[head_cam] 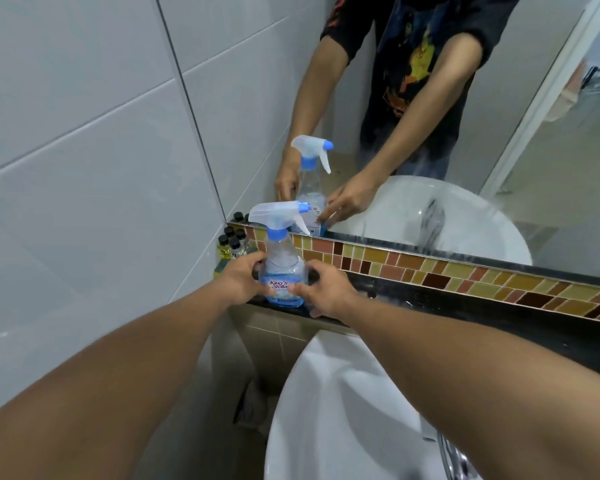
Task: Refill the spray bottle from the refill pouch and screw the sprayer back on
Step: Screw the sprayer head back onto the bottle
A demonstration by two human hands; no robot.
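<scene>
Tiled bathroom: a glossy black ledge [465, 299] runs under a mirror [430, 116]. The clear plastic spray bottle [284, 268] stands upright on it, gripped between the left hand [241, 280] and right hand [326, 292]. A white, rounded sink [343, 410] lies below the hands.

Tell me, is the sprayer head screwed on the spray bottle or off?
On: the sprayer head sits on the neck of the upright spray bottle. How tightly it is screwed, cannot tell.
</scene>
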